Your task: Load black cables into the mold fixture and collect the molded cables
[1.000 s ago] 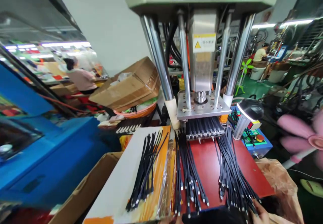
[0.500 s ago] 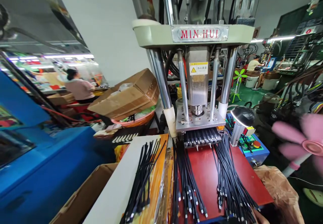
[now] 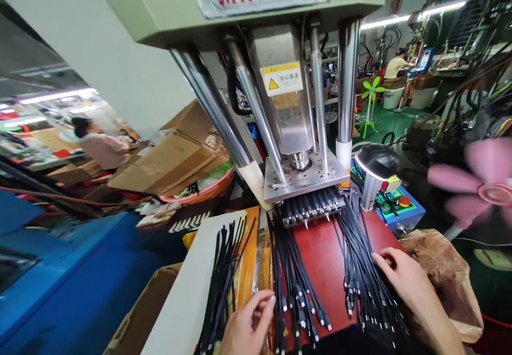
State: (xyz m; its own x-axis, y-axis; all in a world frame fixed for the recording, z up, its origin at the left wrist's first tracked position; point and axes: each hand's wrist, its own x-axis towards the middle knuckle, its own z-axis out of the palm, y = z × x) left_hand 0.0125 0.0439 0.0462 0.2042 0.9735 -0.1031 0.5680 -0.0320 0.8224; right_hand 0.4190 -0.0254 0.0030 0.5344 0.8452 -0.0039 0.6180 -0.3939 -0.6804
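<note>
My left hand [image 3: 250,323] is low over the orange-topped board, fingers loosely bent and thumb apart, with nothing visible in it. Left of it lies a row of black cables [image 3: 224,269]. Just to its right, a middle bundle of black USB cables [image 3: 294,277] hangs toward me from the press. My right hand [image 3: 410,283] is at the outer edge of the right cable bundle [image 3: 360,253]; its fingers are half curled with a gap, and whether they touch the cables I cannot tell. Cable ends sit in a mould [image 3: 314,208] under the press plate [image 3: 308,179].
The press [image 3: 280,67] with steel columns stands straight ahead. To the right are a lamp [image 3: 376,163], a control box [image 3: 408,214], a brown bag [image 3: 448,275] and a spinning pink fan [image 3: 494,190]. Cardboard boxes [image 3: 172,163] lean at left. Two people sit farther off.
The view has moved closer to the press. Both my hands have come up into view, the left beside the middle cables and the right at the right bundle.
</note>
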